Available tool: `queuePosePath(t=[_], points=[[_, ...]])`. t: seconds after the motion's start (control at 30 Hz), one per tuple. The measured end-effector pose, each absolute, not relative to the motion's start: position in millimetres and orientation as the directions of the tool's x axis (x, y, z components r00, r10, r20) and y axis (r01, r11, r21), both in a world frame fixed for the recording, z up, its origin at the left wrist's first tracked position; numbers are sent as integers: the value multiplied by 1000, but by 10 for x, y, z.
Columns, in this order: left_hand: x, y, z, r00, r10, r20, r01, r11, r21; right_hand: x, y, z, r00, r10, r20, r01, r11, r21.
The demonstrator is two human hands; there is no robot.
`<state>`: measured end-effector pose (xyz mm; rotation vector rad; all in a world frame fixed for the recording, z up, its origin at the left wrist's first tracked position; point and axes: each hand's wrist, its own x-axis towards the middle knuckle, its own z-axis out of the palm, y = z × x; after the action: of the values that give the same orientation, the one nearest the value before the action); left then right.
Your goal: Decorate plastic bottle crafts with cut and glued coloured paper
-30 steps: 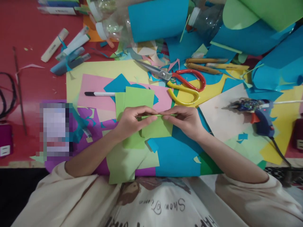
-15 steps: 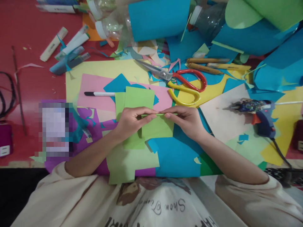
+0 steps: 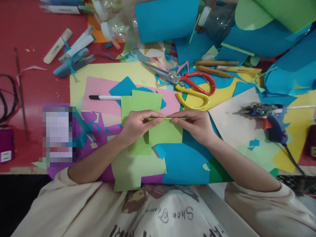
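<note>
Both hands pinch the folded or rolled top edge of a light green sheet of paper [image 3: 165, 133], whose lower part hangs down toward me. My left hand [image 3: 142, 123] grips the edge between thumb and fingers, and my right hand [image 3: 192, 123] does the same just beside it, the fingertips almost meeting. Under and behind the hands lies more green paper [image 3: 146, 100]. A black-capped white marker [image 3: 106, 97] rests to the left, its right end covered by green paper. Scissors [image 3: 172, 78] with one red and one yellow handle lie beyond my right hand.
A glue gun [image 3: 274, 121] lies at the right with its cord running down. Several markers [image 3: 76, 46], clear plastic bottles [image 3: 118, 29], wooden sticks [image 3: 217, 62] and paper scraps crowd the back. A blurred-out phone-like object [image 3: 58, 135] sits at the left on purple paper [image 3: 103, 168].
Both hands keep their pinch on the green paper's edge and have barely moved. The whole view has shifted very slightly.
</note>
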<state>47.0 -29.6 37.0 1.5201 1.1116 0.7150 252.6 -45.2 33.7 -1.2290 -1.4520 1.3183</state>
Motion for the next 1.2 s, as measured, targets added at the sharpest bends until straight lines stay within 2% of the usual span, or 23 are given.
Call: queuePosePath(t=[0.17, 0.33, 0.53, 0.67, 1.2], points=[[462, -293, 378, 366, 923, -121, 310, 1, 951, 2519, -471, 328, -189, 979, -72, 179, -38, -983], [463, -289, 386, 419, 903, -96, 284, -29, 958, 2515, -489, 316, -200, 977, -76, 209, -33, -977], [463, -294, 387, 397, 911, -112, 352, -38, 935, 2519, -495, 313, -214, 975, -61, 213, -14, -977], [462, -304, 385, 387, 917, -93, 346, -51, 937, 2523, -498, 305, -219, 975, -32, 224, 18, -974], [468, -298, 386, 381, 919, -98, 340, -41, 940, 2522, -486, 316, -224, 973, -65, 241, -9, -970]])
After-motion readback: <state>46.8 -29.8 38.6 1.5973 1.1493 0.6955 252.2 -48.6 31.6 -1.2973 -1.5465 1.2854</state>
